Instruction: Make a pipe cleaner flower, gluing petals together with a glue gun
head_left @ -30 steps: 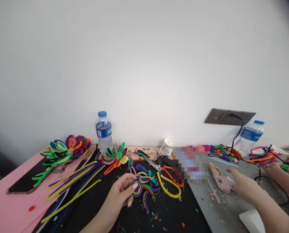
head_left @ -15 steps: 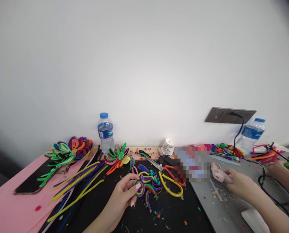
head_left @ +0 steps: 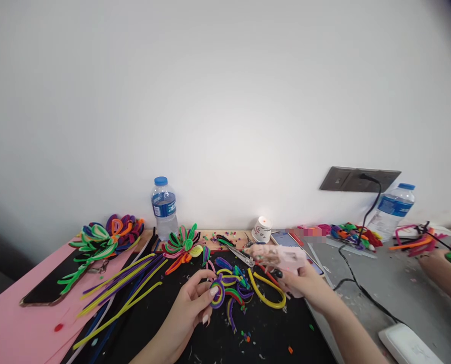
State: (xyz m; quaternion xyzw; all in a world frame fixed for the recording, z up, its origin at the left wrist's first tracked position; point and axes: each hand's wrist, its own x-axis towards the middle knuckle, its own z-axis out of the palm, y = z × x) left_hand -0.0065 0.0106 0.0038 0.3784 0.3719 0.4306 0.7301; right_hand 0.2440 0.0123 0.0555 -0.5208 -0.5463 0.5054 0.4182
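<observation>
From far off, I watch my left hand [head_left: 197,298] pinch a fuzzy purple and yellow coil [head_left: 220,299] between thumb and fingers, over the black mat [head_left: 286,328]. Let the coil be the clock's middle. My right hand [head_left: 311,288], near three o'clock, has its fingers wrapped around a pink gun-shaped tool [head_left: 286,258]. The tool is at two, looks blurry and points toward nine. A yellow loop [head_left: 276,304] lies at three. Fuzzy sticks [head_left: 123,285] lie at nine. A fuzzy flower [head_left: 183,245] sits near half past ten, with a water bottle [head_left: 165,207] standing behind it.
</observation>
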